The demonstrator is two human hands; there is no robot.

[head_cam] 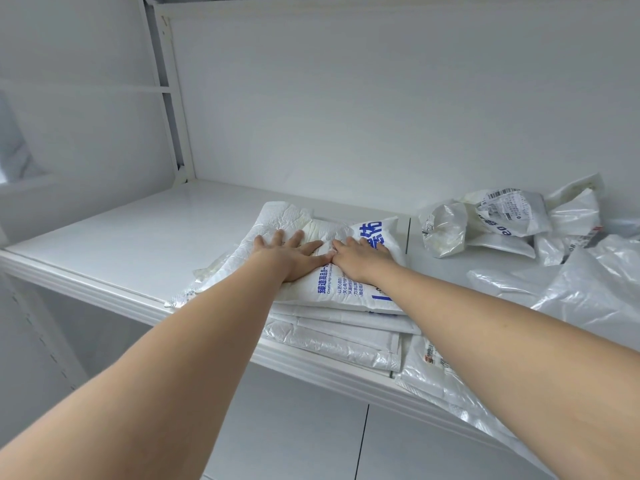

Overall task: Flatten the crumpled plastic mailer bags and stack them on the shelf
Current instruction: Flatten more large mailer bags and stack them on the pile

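Both hands lie palm down on a white plastic mailer bag with blue print (346,289), the top of a stack of flattened white mailer bags (346,332) at the front edge of a white metal shelf (138,244). The left hand (291,252) has its fingers (277,237) straight and spread, pressing the wrinkled far end of the bag. The right hand (360,258) is just beside it at 3 o'clock, thumbs nearly touching, fingers (377,244) straight and close together over the blue characters, part of which they hide.

A heap of crumpled white and clear plastic mailer bags (491,220) sits at 2 o'clock from the stack, apart from it; their label print is too small to read. At 3 o'clock, loose translucent plastic bags (588,292) run off the right edge of the view. How many bags the stack holds cannot be told. A white upright shelf post (173,98) rises at 11 o'clock.
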